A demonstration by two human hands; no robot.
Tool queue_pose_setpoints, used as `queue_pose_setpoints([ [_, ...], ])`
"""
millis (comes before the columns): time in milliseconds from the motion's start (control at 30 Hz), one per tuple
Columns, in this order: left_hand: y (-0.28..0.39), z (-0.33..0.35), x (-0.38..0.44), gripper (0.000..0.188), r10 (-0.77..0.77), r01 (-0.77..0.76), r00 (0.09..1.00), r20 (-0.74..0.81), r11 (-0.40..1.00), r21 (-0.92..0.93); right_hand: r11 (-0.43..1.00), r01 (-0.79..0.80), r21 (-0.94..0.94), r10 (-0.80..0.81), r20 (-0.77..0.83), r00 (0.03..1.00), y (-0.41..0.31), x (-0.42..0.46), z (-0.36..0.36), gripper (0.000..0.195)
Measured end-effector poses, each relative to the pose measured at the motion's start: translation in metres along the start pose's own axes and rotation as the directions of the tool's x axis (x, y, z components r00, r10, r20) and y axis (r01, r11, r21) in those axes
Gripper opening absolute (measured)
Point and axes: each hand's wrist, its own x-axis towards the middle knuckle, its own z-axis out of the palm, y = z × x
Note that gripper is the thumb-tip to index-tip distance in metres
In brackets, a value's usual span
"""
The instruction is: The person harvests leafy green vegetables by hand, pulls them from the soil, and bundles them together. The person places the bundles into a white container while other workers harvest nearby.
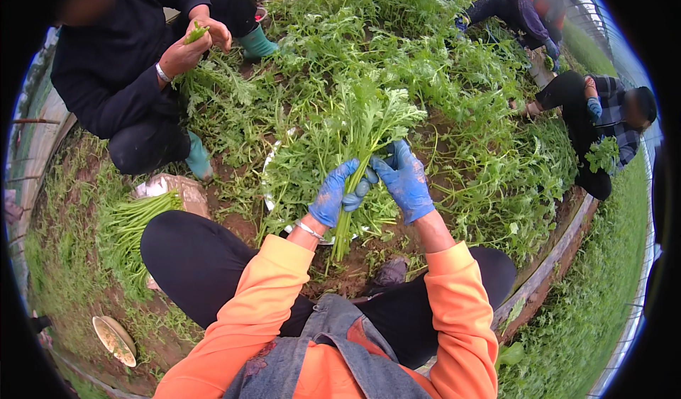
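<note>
My left hand [336, 194], in a blue glove with a bracelet at the wrist, is closed around the stems of a bunch of leafy greens [367, 125]. The feathery leaves point away from me and the stem ends hang down towards my lap. My right hand [403, 182], also gloved in blue, is at the right side of the bunch, its fingertips near the stems; whether it grips any is hard to tell. Beneath the bunch, more cut greens lie over a white-rimmed round container [269, 175]. At my left knee is a pile of greens [146, 213] with aligned stems.
A co-worker [119, 74] at upper left holds green stems. Two more people [537, 5], [606, 111] are at the right. Greens grow across the bed [457, 80]. A brown package [189, 194] is beside the pile, a shallow basin [114, 340] lower left. A wooden board [553, 266] edges the bed.
</note>
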Motion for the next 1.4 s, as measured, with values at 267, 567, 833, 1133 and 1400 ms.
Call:
queue_pose_setpoints([
  [267, -0.008, 0.001, 0.001, 0.044, 0.091, -0.061, 0.988, -0.124, 0.972, 0.227, 0.973, 0.019, 0.23, 0.068, -0.365, 0.929, 0.005, 0.013, -0.043, 0.008],
  [567, -0.022, 0.004, 0.001, 0.026, 0.082, -0.031, 0.976, -0.2, 0.969, 0.244, 0.875, 0.254, -0.412, -0.326, -0.113, 0.939, -0.021, -0.01, 0.006, 0.028],
  [833, -0.017, -0.003, 0.002, 0.038, 0.079, -0.037, 0.978, -0.194, 0.977, 0.211, 0.901, 0.028, 0.432, 0.14, -0.353, 0.925, -0.032, 0.009, -0.031, 0.009],
  [1133, -0.015, 0.001, 0.002, 0.027, 0.097, -0.05, 0.966, -0.238, 0.979, 0.197, 0.924, -0.284, 0.255, 0.295, -0.006, 0.955, -0.009, 0.003, -0.002, 0.025],
  [1400, -0.017, 0.001, 0.003, 0.026, 0.105, -0.077, 0.969, -0.222, 0.988, 0.133, 0.957, -0.173, 0.232, 0.196, -0.081, 0.977, -0.004, -0.001, -0.001, 0.023],
])
